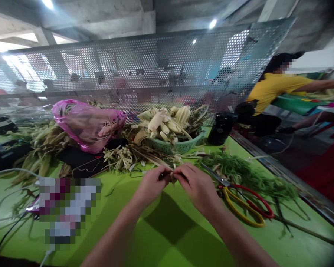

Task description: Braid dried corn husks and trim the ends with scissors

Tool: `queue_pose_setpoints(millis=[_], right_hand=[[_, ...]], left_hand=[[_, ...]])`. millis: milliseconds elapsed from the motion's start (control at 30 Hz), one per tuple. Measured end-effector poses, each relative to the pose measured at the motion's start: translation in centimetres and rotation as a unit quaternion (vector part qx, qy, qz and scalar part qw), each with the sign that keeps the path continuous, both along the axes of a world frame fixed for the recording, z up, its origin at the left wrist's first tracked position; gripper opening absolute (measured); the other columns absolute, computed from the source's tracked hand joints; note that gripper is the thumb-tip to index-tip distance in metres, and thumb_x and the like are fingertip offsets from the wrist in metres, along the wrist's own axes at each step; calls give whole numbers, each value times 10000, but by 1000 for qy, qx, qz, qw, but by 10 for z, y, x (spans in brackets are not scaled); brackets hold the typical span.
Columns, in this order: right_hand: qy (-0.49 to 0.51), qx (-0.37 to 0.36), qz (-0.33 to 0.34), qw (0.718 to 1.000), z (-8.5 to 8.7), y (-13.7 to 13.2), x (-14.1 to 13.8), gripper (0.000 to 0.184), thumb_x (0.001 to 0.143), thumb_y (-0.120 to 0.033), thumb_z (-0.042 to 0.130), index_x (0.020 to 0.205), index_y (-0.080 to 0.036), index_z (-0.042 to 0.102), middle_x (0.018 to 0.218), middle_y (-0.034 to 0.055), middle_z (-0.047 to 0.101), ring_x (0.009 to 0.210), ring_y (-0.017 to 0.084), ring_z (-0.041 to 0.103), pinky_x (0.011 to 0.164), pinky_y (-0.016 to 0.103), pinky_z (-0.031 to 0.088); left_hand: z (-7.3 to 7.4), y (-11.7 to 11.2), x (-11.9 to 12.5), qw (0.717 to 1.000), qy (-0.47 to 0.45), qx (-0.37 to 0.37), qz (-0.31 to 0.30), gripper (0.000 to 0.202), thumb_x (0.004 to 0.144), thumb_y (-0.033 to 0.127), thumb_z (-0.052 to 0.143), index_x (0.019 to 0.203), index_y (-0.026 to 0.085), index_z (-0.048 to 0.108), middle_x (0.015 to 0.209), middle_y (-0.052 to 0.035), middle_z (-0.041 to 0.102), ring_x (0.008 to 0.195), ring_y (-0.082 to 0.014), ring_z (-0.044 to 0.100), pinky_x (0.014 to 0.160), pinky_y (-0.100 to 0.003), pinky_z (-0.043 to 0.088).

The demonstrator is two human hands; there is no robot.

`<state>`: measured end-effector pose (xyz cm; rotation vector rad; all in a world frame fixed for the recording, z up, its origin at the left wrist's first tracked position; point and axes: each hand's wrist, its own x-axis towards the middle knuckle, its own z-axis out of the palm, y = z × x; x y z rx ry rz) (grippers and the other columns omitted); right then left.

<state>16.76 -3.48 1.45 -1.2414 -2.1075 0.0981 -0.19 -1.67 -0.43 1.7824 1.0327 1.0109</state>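
Note:
Above the green table, my left hand and my right hand meet, with thumbs and fingers pinched together. Between them is a small tan strip like dried husk, mostly hidden by the fingers. Just beyond lie long dry stalks and a bunch of pale cut stems. Behind these stands a green plastic basket heaped with pale corn husks. Scissors with one red and one yellow handle loop rest to the right of my right hand, against green shredded strands.
A pink plastic bag sits at the back left beside dry husks. Cables and blurred-out items are at the left front. A black container stands right of the basket. Behind is a perforated metal panel; a person in yellow is at right.

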Motion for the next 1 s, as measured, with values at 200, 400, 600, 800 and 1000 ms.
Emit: queue_pose_setpoints(millis=[200, 400, 600, 800, 1000], right_hand=[[112, -15, 9, 994, 2, 0, -2, 74, 905, -226, 532, 881, -204, 599, 855, 44, 603, 749, 172, 578, 686, 292, 457], [170, -53, 23, 984, 4, 0, -5, 399, 816, -341, 672, 1192, -264, 563, 1148, 85, 586, 972, 229, 594, 842, 368, 488], [198, -108, 85, 971, -4, 4, -6, 283, 841, -304, 650, 1119, -259, 623, 1091, 60, 647, 980, 220, 611, 846, 365, 501], [172, -55, 80, 980, 0, 2, -5, 276, 832, -104, 576, 1064, -250, 605, 1109, 65, 591, 1040, 208, 573, 876, 349, 484], [173, -47, 30, 983, 2, -1, -7, 208, 759, -44, 549, 890, -202, 583, 897, 34, 592, 771, 164, 575, 691, 289, 473]], left_hand=[[-1, 0, 1, 999, -8, -18, 41, 193, 829, 266, 535, 772, 145, 673, 659, -1, 585, 605, -117, 463, 588, -230, 362], [-2, 1, 2, 993, -43, 52, 97, 148, 798, 155, 533, 747, 151, 672, 786, -32, 623, 764, -152, 542, 716, -254, 410], [-2, -3, 4, 991, -23, 107, 79, 193, 817, 106, 498, 798, 159, 684, 901, -62, 645, 863, -167, 578, 788, -266, 428], [-1, -2, 2, 991, 10, 120, 63, 170, 851, 157, 515, 780, 159, 670, 816, -44, 641, 782, -159, 573, 714, -249, 423], [6, -9, 5, 989, 61, 123, 47, 205, 877, 192, 507, 758, 161, 671, 743, -31, 642, 705, -146, 562, 667, -244, 405]])
